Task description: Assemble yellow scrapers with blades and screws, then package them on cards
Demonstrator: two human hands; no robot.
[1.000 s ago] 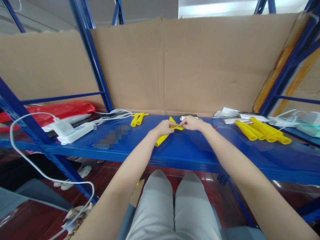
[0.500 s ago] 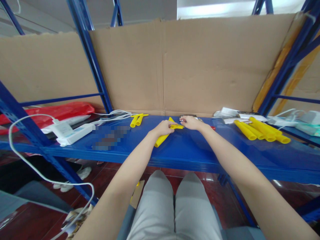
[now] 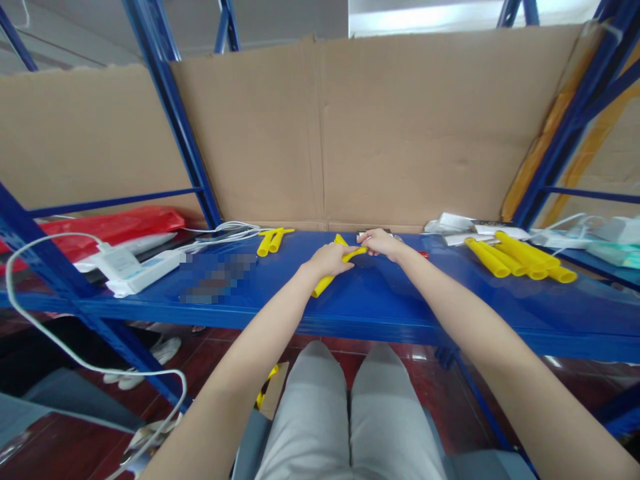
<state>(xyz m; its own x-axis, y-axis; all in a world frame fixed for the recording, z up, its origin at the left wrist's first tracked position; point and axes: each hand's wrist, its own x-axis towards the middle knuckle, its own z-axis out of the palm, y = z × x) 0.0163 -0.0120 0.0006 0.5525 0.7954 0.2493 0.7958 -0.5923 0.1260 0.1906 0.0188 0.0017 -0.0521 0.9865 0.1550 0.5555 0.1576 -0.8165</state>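
Observation:
My left hand [image 3: 330, 259] is closed around a yellow tube [image 3: 323, 287], which lies slanted on the blue shelf [image 3: 395, 300]. A yellow strip [image 3: 355, 253] sticks out to the right from the tube. The fingers of my right hand [image 3: 379, 243] pinch the far end of that strip. Behind my right hand, a small dark and white item [image 3: 361, 237] is partly hidden, and a bit of red [image 3: 424, 254] shows beside my wrist.
Several yellow tubes [image 3: 520, 259] lie at the right near white packets [image 3: 453, 225]. Two yellow pieces [image 3: 270, 243], a white power strip [image 3: 145, 272] and a red bag [image 3: 125, 225] are on the left. Cardboard [image 3: 400, 133] stands behind.
My right hand has closed on the end of the yellow strip, where before it was just beyond it. The view has shifted slightly.

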